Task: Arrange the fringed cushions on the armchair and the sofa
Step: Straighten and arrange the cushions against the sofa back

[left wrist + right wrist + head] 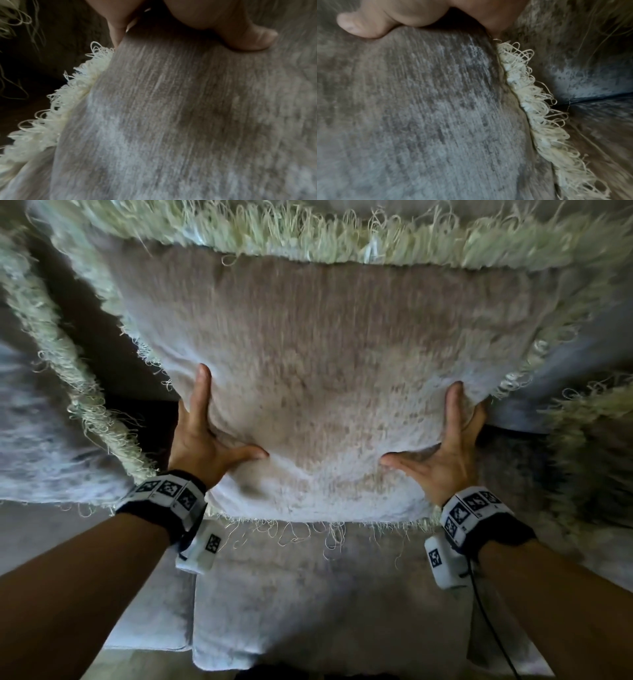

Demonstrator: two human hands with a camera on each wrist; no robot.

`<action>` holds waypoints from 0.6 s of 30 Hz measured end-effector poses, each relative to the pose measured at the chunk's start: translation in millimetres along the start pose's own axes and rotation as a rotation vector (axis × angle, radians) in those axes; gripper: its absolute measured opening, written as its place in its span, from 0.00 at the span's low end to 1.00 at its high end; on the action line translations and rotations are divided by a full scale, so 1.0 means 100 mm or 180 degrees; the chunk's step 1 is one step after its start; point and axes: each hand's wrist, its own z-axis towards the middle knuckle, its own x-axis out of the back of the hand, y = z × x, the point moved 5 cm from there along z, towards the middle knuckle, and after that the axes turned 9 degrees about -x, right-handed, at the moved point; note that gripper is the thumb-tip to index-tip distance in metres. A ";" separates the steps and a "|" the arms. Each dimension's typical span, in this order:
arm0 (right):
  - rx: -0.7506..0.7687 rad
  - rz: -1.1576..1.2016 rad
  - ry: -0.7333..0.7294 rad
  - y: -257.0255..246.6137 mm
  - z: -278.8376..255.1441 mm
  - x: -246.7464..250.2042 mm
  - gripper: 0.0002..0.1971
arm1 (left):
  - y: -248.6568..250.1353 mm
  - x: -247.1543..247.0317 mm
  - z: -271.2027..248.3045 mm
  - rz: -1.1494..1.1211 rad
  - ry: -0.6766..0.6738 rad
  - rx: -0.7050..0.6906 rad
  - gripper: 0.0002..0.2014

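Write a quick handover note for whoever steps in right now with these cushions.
Left hand: grips the left edge of the middle cushion, thumb on its face.
Right hand: grips its right edge the same way.
The cushion is held up above the seat, not yet set down.
Another fringed cushion lies to the left, one more to the right.
Left: seat this cushion; whether the others need straightening I cannot tell.
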 end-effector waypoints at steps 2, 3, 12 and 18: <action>0.0058 0.0096 -0.0030 -0.03 -0.06 0.04 0.65 | 0.04 0.01 -0.05 -0.0045 0.0012 0.0008 0.69; 0.0054 0.0115 -0.0042 -0.05 -0.11 0.07 0.65 | 0.08 0.01 -0.08 -0.0093 0.0036 -0.0031 0.68; 0.0916 -0.0318 0.0399 -0.57 -0.56 0.72 0.64 | 0.48 0.05 -0.68 -0.0656 0.0585 0.0326 0.68; 0.2026 -0.0957 0.0443 -1.39 -0.52 1.29 0.61 | 0.79 -0.17 -1.01 -0.0978 0.1082 0.0963 0.69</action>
